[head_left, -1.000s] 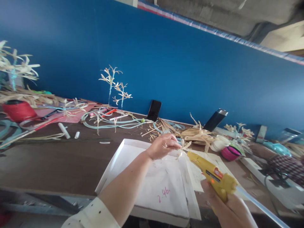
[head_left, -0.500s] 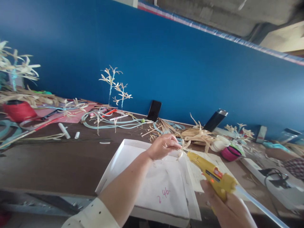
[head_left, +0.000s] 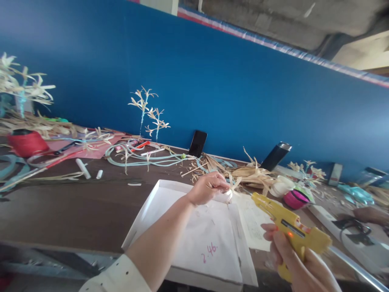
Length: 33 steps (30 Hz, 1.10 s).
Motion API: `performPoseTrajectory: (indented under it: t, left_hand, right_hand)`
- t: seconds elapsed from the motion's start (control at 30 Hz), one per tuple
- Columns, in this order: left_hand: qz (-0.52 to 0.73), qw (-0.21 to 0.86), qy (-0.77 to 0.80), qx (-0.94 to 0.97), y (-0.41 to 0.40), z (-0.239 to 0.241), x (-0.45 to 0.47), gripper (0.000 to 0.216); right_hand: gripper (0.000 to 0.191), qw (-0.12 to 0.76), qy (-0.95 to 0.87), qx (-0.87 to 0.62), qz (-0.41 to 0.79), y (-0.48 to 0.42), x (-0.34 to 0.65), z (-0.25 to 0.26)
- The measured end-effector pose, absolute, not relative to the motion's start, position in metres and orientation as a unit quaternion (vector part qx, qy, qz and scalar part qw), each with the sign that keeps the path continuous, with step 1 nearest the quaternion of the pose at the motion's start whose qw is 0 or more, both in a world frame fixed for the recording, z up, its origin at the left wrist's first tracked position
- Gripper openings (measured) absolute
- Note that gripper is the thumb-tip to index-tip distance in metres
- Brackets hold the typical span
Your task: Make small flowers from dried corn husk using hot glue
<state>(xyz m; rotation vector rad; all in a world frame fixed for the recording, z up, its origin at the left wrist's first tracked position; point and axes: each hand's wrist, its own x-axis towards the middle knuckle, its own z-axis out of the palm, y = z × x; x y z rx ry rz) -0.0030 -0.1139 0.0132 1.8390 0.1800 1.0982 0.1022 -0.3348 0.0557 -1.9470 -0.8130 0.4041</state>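
My left hand (head_left: pixel 207 187) is closed in a pinch on a small straw flower (head_left: pixel 233 184), held above the far edge of a white tray (head_left: pixel 158 202). My right hand (head_left: pixel 299 259) grips a yellow glue gun (head_left: pixel 290 227) with a lit red light; a clear glue stick pokes out behind it. The gun's tip points toward the flower and sits a short way to its right, apart from it. A sheet with pink writing "2.46" (head_left: pixel 209 249) lies in the tray.
Dried straw piles (head_left: pixel 252 172), teal cords (head_left: pixel 142 158), standing straw flower stems (head_left: pixel 148 109), a phone (head_left: pixel 197 142) against the blue wall, a dark flask (head_left: pixel 275 154), a pink bowl (head_left: pixel 294 198), a red spool (head_left: pixel 26 142). Another person's hand (head_left: pixel 369 215) rests far right.
My right hand has drawn the glue gun back to the right and lifted its rear, away from the flower. The left hand stays put. The other person's arm at right has moved.
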Motion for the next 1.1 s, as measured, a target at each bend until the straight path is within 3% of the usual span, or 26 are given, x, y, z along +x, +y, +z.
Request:
performPoseTrajectory:
  t: [0.27, 0.6, 0.9, 1.1]
  left_hand:
    - [0.439, 0.525, 0.071, 0.725, -0.114, 0.016, -0.002, 0.007]
    - [0.416, 0.557, 0.07, 0.715, -0.117, 0.018, -0.001, 0.012]
    - [0.413, 0.556, 0.081, 0.717, -0.121, 0.023, -0.003, 0.021]
    - [0.429, 0.528, 0.083, 0.728, -0.119, 0.022, -0.004, 0.017]
  right_hand:
    - [0.048, 0.582, -0.26, -0.708, 0.304, -0.324, 0.12, 0.031]
    - [0.04, 0.708, -0.169, -0.593, 0.343, -0.298, 0.102, 0.03]
    - [0.04, 0.736, -0.173, -0.555, 0.345, -0.272, 0.106, 0.019]
    - [0.04, 0.711, -0.133, -0.631, 0.279, -0.286, 0.175, 0.006]
